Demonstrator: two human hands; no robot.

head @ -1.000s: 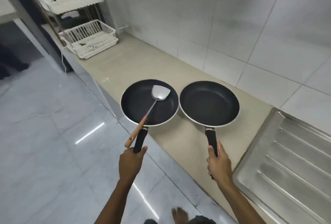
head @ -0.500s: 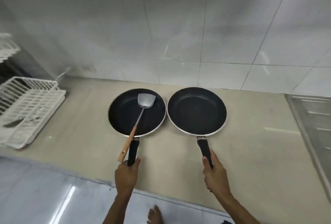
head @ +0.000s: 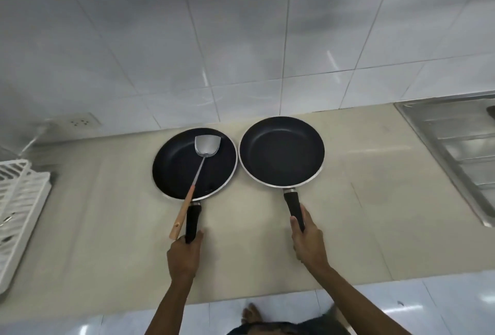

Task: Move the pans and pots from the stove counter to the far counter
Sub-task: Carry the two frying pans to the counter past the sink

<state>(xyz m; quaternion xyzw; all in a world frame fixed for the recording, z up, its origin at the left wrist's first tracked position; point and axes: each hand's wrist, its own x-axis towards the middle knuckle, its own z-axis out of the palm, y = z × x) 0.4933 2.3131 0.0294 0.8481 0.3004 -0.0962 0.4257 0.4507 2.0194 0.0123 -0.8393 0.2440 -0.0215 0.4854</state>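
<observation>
Two black frying pans sit side by side over the beige counter [head: 107,227], rims nearly touching, close to the tiled wall. The left pan [head: 176,166] carries a metal spatula [head: 206,146] with a wooden handle that sticks out over its rim. My left hand [head: 184,257] is closed around that pan's black handle. The right pan [head: 281,151] is empty, and my right hand [head: 308,243] grips its black handle. I cannot tell whether the pans rest on the counter or hover just above it.
A white plastic dish rack [head: 18,214] stands at the counter's left end. A steel sink drainboard [head: 455,147] lies at the right. A wall socket [head: 80,121] sits low on the tiles at left. White floor tiles and a bare foot [head: 250,313] show below the counter edge.
The view has swung to face the counter and wall squarely. Both pans have moved farther in over the counter toward the wall, still held by their handles.
</observation>
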